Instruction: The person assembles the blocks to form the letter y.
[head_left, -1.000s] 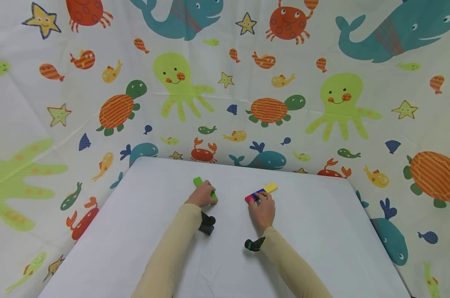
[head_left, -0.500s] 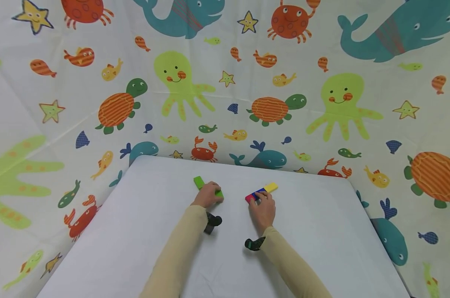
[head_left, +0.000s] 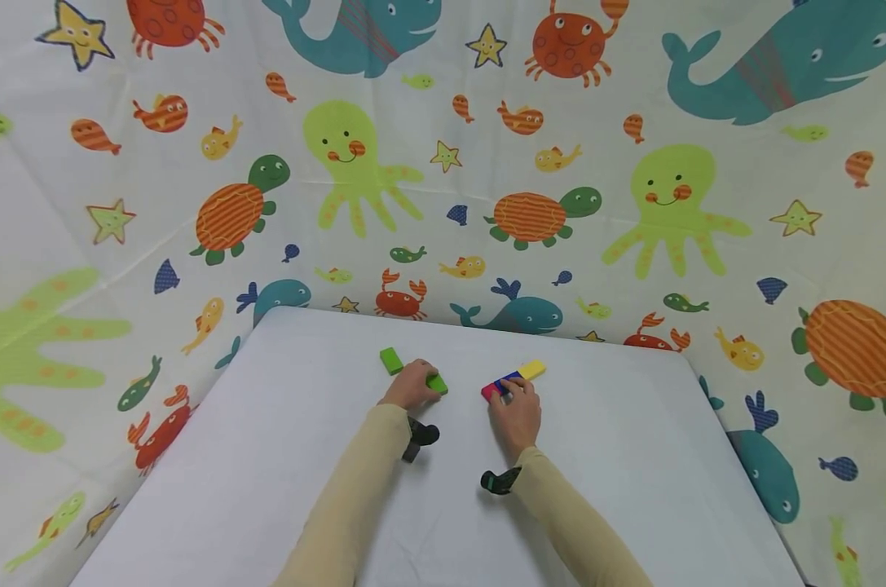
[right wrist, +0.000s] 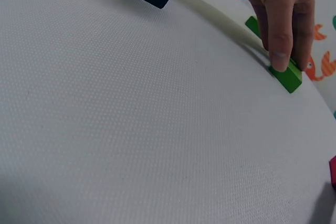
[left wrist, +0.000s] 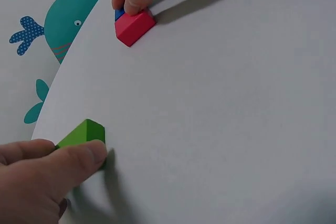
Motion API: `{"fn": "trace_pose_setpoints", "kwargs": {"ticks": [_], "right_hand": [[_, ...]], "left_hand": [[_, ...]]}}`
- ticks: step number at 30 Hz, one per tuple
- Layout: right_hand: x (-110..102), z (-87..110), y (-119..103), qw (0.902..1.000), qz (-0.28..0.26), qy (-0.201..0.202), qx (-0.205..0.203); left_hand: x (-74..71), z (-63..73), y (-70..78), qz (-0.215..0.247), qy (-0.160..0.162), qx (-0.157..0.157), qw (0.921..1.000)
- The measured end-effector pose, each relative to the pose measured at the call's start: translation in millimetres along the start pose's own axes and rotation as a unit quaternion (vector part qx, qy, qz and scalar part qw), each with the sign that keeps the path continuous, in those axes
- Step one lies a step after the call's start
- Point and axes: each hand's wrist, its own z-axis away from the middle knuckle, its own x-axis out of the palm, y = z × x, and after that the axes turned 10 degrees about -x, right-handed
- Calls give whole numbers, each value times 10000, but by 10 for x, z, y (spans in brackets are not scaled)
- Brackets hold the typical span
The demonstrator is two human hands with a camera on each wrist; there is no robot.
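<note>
My left hand (head_left: 413,385) pinches a green block (head_left: 438,384) between thumb and fingers on the white table, right of centre-left. In the left wrist view the thumb presses this block's side near its end. Behind that hand lies a second green block (head_left: 391,360); the hand partly hides the space between the two. To the right, my right hand (head_left: 517,412) pinches a row of blocks at its near end: a red block (head_left: 489,393) and a blue block (head_left: 512,377), partly covered by fingers. A yellow block (head_left: 533,370) continues that row at its far end.
White cloth covers the table (head_left: 619,456), whose far edge meets a curtain (head_left: 443,187) printed with sea animals. A dark wrist camera (head_left: 423,434) sits on the left wrist and another camera (head_left: 500,482) on the right.
My left hand has slid right with its green block, away from the other green block and closer to the red one. The right hand and its row have stayed in place.
</note>
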Motion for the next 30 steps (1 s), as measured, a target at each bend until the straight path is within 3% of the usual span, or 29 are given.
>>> {"fn": "trace_pose_setpoints", "kwargs": {"ticks": [7, 21, 30], "right_hand": [[-24, 8, 0, 10000, 22, -4, -21], [-36, 0, -7, 10000, 48, -50, 18], [-20, -3, 20, 10000, 60, -27, -40]], "left_hand": [[93, -8, 30, 274, 191, 349, 9988], [166, -43, 219, 418, 104, 228, 9988], [305, -128, 339, 385, 427, 482, 9972]]}}
